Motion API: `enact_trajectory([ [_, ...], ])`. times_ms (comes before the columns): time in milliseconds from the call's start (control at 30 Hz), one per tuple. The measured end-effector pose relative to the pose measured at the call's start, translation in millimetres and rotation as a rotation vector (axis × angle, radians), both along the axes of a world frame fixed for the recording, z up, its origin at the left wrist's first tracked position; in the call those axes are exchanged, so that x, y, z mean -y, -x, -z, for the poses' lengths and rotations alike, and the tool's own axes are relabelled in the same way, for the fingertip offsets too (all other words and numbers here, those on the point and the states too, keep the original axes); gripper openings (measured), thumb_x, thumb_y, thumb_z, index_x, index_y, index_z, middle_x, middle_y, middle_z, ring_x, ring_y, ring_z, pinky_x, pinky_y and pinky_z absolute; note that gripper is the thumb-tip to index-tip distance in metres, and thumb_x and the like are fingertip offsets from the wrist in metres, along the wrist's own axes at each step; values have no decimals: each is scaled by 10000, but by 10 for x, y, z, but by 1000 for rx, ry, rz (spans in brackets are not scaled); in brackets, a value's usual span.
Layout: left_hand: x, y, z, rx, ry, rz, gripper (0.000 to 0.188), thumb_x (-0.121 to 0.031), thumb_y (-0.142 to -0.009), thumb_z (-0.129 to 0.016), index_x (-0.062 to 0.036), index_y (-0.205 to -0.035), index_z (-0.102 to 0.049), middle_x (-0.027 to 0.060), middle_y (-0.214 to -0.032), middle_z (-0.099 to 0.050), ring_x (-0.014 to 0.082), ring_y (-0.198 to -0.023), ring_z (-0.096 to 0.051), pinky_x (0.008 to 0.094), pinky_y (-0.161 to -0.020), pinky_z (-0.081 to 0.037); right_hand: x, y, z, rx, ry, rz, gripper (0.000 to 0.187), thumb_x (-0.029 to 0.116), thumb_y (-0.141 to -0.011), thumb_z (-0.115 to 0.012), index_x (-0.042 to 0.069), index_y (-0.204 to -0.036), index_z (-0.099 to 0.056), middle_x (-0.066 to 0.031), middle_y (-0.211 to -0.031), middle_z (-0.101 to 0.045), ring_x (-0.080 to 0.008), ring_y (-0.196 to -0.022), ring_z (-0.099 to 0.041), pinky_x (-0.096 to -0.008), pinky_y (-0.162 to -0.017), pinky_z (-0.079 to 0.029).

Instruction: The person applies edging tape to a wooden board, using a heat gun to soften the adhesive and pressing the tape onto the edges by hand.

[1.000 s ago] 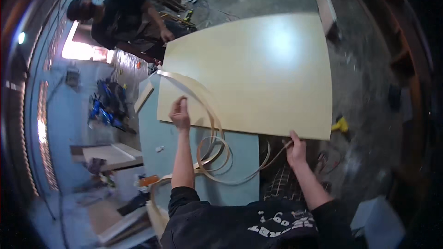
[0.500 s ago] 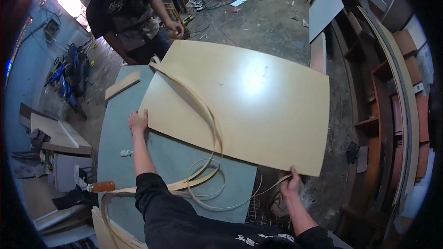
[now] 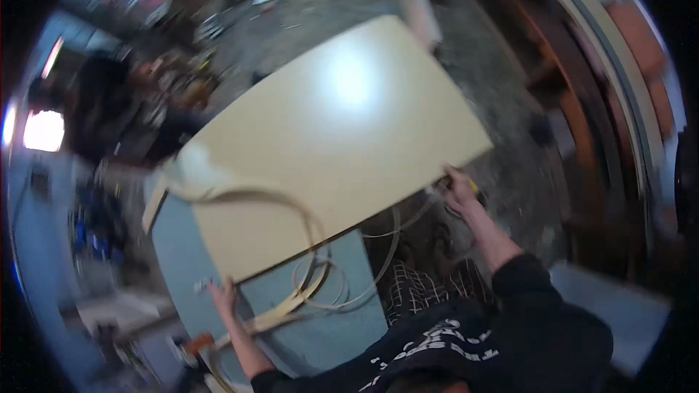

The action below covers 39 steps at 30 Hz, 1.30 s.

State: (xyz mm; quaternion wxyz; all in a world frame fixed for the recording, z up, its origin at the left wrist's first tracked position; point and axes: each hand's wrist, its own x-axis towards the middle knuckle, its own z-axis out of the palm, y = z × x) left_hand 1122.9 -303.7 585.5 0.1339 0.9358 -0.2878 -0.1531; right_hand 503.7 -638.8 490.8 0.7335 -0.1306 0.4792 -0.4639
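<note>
The pale yellow board [image 3: 349,153] has been swung round since half a second ago: its near edge, which then sloped down toward the fingers of the right hand [image 3: 459,191], is now seen to climb toward them. Part of this shift is owed to the turned head view, but the board also seems to have been turned a little on the blue-green table [image 3: 173,236], since its near left corner has been brought closer to the small white object [image 3: 204,286] just beyond the fingertips of the left hand [image 3: 223,297]. At that corner the left thumb and fingers are seen spread apart, the thumb set beside the board; because of the blur, it cannot be told whether any pressure is applied. The near edge, toward its right end, is pinched by the right hand, with the thumb on top and the other fingers hidden below. By this, the board is judged to be steered mainly from the right, where it is carried past the table. The tan strip [image 3: 291,306] is looped between the two hands, and one thin length is led up to the right fingers, so snagging could be caused by further turning.
</note>
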Motion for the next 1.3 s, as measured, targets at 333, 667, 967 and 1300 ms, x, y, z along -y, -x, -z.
enact_trajectory([
  [333, 1962, 1180, -660, 247, 226, 532, 709, -253, -885, -698, -19, -1460, -355, 201, -1402, -477, 333, -1292, -469, 450, -1060, -374, -128, 158, -22, -166, 168, 58, 415, 209, -857, -731, -1, -1181, -579, -54, -937, -664, -101, -790, -605, -269, -686, -494],
  [667, 4613, 5327, -256, 14, 11, 1905, 994, -466, -679, -812, -63, -1465, -357, 208, -1531, -285, 416, -1427, -228, 548, -1141, -224, -341, 517, -211, -216, 233, -201, 348, 158, -924, -629, -31, -1215, -600, -35, -966, -657, -58, -916, -544, -267, -807, -469],
  [967, 4838, 5602, 162, 171, -72, 2070, 1304, -721, -502, -792, -122, -1521, -242, 191, -1570, -197, 472, -1450, -119, 720, -1091, -139, -707, 1574, -206, 49, 51, -111, 388, 184, -919, -656, -28, -1239, -599, -73, -978, -676, -117, -903, -597, -296, -810, -496],
  [1300, 4792, 5591, 156, 146, -115, 2072, 1314, -759, -495, -782, -109, -1511, -263, 183, -1525, -259, 474, -1432, -161, 645, -1125, -196, -593, 2327, -186, -257, 264, -288, 394, 141, -884, -660, -49, -1226, -604, -144, -1019, -705, -171, -933, -654, -325, -838, -516],
])
